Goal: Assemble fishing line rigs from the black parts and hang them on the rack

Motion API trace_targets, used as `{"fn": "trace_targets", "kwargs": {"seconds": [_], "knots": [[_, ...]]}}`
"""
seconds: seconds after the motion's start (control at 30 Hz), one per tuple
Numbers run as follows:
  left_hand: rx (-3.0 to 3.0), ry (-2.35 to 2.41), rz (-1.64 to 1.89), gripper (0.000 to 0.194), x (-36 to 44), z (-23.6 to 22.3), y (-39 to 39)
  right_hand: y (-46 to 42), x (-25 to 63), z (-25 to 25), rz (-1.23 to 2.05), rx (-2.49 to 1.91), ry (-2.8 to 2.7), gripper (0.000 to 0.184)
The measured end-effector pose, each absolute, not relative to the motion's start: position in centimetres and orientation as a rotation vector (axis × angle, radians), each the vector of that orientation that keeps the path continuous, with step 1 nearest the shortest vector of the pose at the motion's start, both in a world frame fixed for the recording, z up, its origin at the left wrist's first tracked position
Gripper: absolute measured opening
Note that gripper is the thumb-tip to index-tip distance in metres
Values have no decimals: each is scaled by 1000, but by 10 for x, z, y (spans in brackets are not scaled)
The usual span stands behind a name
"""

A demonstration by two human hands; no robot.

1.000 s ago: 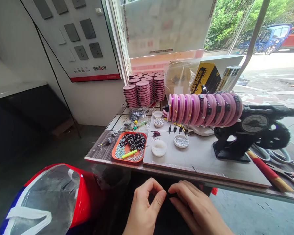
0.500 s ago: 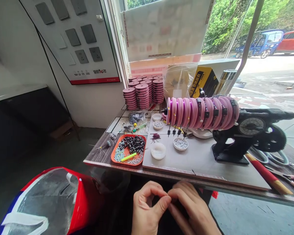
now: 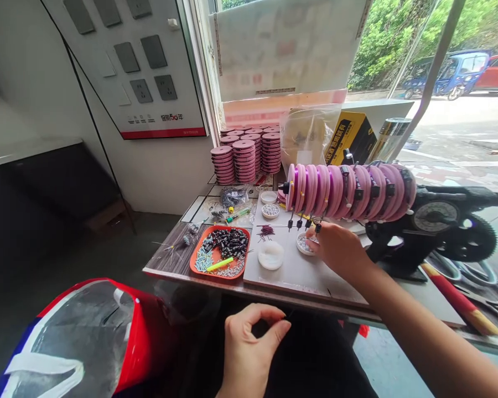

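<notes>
My left hand [image 3: 253, 345] is in front of the table edge, thumb and index finger curled into a pinch; whatever lies between the tips is too small to make out. My right hand [image 3: 334, 243] reaches across the board, its fingertips down in a small white dish of pale beads [image 3: 302, 243]. Those fingers are drawn together, and what they grip is hidden. Just above that hand, a row of pink foam spools [image 3: 321, 190] sits on a black cast-metal winder [image 3: 398, 243], with dark clips and small black weights hanging from the spools.
An orange tray [image 3: 193, 265] holds black parts, blue-green tubes and a yellow stick. Near it are a round white lid-like dish [image 3: 270, 256], dark red short pieces [image 3: 266, 231] and another bead dish [image 3: 270, 211]. Stacked pink spools [image 3: 244, 160] stand behind; scissors [image 3: 481, 298] lie right.
My right hand has left my left hand and moved up and forward to the bead dish. My left hand stays in place, still pinched. The view has shifted slightly.
</notes>
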State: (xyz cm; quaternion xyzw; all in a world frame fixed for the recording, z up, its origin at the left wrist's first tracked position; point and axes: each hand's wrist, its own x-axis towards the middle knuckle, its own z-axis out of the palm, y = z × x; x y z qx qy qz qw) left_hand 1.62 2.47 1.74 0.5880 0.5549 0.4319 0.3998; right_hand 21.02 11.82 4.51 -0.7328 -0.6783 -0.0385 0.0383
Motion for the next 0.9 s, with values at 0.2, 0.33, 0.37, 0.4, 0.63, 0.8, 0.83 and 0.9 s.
{"fn": "trace_targets", "kwargs": {"seconds": [0.2, 0.33, 0.37, 0.4, 0.63, 0.8, 0.83, 0.9], "knots": [[1469, 1401, 1089, 4, 13, 9, 24, 120, 205, 46, -144, -2331, -2155, 16], [1425, 1367, 1099, 7, 14, 5, 23, 117, 205, 47, -174, -2333, -2200, 17], [1404, 1361, 1108, 6, 15, 5, 23, 117, 205, 47, -184, -2327, -2210, 17], [1375, 1358, 1127, 6, 16, 5, 23, 117, 205, 47, -193, -2318, -2218, 17], [1183, 1323, 1246, 5, 23, 9, 20, 117, 206, 43, -196, -2202, -2255, 17], [1171, 1317, 1239, 6, 24, 8, 20, 118, 213, 43, -135, -2106, -2156, 17], [1178, 1316, 1239, 6, 24, 8, 20, 115, 216, 44, -115, -2077, -2123, 18], [1196, 1321, 1234, 6, 23, 8, 20, 105, 223, 46, -74, -2023, -2045, 20]]}}
